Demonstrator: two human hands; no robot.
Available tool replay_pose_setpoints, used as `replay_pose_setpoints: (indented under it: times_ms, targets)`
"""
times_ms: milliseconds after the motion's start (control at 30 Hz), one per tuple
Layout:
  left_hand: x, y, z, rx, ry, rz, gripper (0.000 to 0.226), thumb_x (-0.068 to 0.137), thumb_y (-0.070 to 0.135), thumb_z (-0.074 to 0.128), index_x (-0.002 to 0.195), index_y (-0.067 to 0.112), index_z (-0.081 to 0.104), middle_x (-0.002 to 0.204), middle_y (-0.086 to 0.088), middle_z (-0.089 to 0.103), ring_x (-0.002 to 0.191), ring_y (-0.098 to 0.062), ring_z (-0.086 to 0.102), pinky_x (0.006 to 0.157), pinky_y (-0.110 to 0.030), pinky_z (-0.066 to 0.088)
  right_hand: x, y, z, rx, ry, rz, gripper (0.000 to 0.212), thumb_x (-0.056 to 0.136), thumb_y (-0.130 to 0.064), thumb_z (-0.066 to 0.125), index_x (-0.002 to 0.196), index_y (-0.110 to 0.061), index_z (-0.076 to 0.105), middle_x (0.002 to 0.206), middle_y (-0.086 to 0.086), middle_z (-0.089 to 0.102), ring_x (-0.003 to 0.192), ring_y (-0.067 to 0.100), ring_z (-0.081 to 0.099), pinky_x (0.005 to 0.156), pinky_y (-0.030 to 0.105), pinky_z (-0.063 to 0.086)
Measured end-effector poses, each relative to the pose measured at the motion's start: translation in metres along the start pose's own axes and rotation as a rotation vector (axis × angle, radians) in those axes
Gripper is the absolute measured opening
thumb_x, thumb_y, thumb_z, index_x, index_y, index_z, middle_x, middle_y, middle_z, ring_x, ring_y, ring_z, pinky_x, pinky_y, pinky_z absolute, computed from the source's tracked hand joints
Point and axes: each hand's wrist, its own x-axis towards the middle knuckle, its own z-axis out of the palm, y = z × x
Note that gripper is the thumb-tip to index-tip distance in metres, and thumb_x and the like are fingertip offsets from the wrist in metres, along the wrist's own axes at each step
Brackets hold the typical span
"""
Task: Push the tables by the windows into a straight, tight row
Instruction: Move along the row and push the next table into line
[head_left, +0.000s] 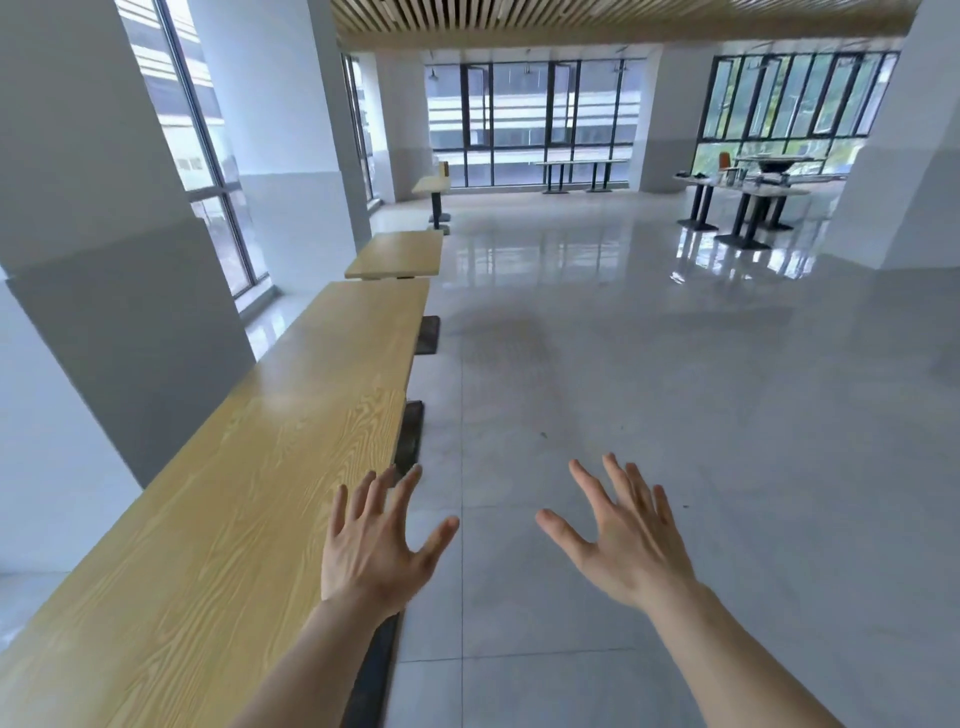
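Observation:
A long run of light wood tables (270, 457) stretches from the near left toward the windows, its tops butted end to end. Beyond it a smaller wood table (400, 254) stands apart, with a narrow gap and set slightly to the right. A third wood table (431, 184) stands farther back near the corner. My left hand (376, 545) hovers with fingers spread over the right edge of the near table, holding nothing. My right hand (621, 535) is spread open over the floor, to the right of the tables.
White pillars (119, 260) and tall windows (208, 156) line the left side behind the tables. Dark table bases (410, 436) stick out on the floor side. Glossy tiled floor (675, 415) spreads to the right. Dark-legged tables with objects (743, 192) stand far right.

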Motion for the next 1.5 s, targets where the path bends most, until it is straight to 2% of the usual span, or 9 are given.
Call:
replay_pose_setpoints:
  times_ms: [133,367,533,800,867,1000,1100,1300,1500]
  targets:
    - [0.061,0.026,0.017,0.003,0.024,-0.005,0.097,0.081,0.092,0.005,0.162,0.039,0.016,0.171,0.004,0.018,0.159,-0.021,0.007,0.128,-0.048,-0.005,0.066,0.024,-0.012,-0.020,-0.011,-0.037,0.104,0.074,-0.097,0.010,0.164,-0.045,0.003,0.175,-0.002,-0.014,0.160,0.024,-0.013,0.129,0.049,-0.006]
    - [0.250,0.059,0.069,-0.011,0.074,-0.023,0.095,0.083,0.092,0.009,0.162,0.040,0.015,0.171,0.002,0.020,0.159,-0.023,0.006,0.128,-0.048,-0.008,0.255,0.063,-0.045,-0.084,0.052,-0.075,0.114,0.064,-0.102,-0.001,0.163,-0.046,0.003,0.175,-0.001,-0.013,0.160,0.026,-0.013,0.128,0.051,-0.007]
    - [0.394,0.088,0.089,0.007,0.086,0.001,0.096,0.081,0.093,0.006,0.162,0.041,0.010,0.172,0.002,0.014,0.159,-0.021,0.001,0.126,-0.045,-0.013,0.394,0.084,-0.081,-0.123,0.038,-0.078,0.101,0.078,-0.097,0.013,0.163,-0.046,0.000,0.174,0.000,-0.015,0.160,0.028,-0.014,0.128,0.052,-0.007]
    - [0.602,0.134,0.143,0.025,0.097,0.044,0.101,0.077,0.095,0.000,0.162,0.041,0.010,0.173,0.002,0.012,0.160,-0.023,0.000,0.127,-0.047,-0.011,0.594,0.142,-0.097,-0.088,0.051,-0.086,0.106,0.072,-0.099,0.007,0.163,-0.046,-0.001,0.174,0.000,-0.015,0.161,0.027,-0.012,0.128,0.053,-0.007]
    - [0.659,0.148,0.163,0.036,0.113,0.047,0.101,0.077,0.095,0.001,0.162,0.041,0.009,0.172,0.002,0.012,0.159,-0.023,-0.001,0.127,-0.047,-0.012,0.651,0.163,-0.099,-0.070,0.067,-0.087,0.109,0.069,-0.100,0.005,0.163,-0.046,-0.001,0.175,-0.001,-0.014,0.161,0.026,-0.011,0.128,0.053,-0.006]
    - [0.780,0.176,0.196,0.060,0.136,0.055,0.101,0.077,0.094,0.003,0.162,0.041,0.012,0.172,0.002,0.014,0.159,-0.023,0.002,0.127,-0.049,-0.009,0.776,0.207,-0.109,-0.036,0.078,-0.089,0.103,0.076,-0.097,0.013,0.164,-0.046,0.001,0.174,-0.002,-0.015,0.161,0.025,-0.010,0.129,0.050,-0.007]
    - [0.875,0.191,0.207,0.058,0.182,0.024,0.097,0.081,0.093,0.008,0.162,0.040,0.015,0.171,0.001,0.020,0.159,-0.022,0.006,0.128,-0.049,-0.006,0.873,0.232,-0.129,-0.006,0.082,-0.093,0.108,0.070,-0.100,0.008,0.164,-0.046,0.001,0.174,-0.001,-0.015,0.161,0.025,-0.009,0.129,0.050,-0.007]
    - [1.033,0.192,0.242,0.080,0.199,-0.021,0.094,0.083,0.092,0.013,0.162,0.040,0.015,0.171,0.003,0.018,0.159,-0.021,0.005,0.128,-0.046,-0.008,1.050,0.244,-0.151,0.000,0.072,-0.148,0.099,0.080,-0.096,0.017,0.164,-0.045,0.002,0.174,-0.003,-0.017,0.161,0.024,-0.013,0.128,0.049,-0.009]
    - [1.185,0.150,0.305,0.089,0.189,-0.054,0.094,0.084,0.092,0.015,0.162,0.039,0.015,0.171,0.003,0.018,0.159,-0.022,0.005,0.128,-0.047,-0.008,1.229,0.236,-0.130,-0.044,0.053,-0.188,0.099,0.080,-0.096,0.018,0.164,-0.046,0.000,0.173,-0.003,-0.020,0.160,0.025,-0.014,0.128,0.051,-0.009]
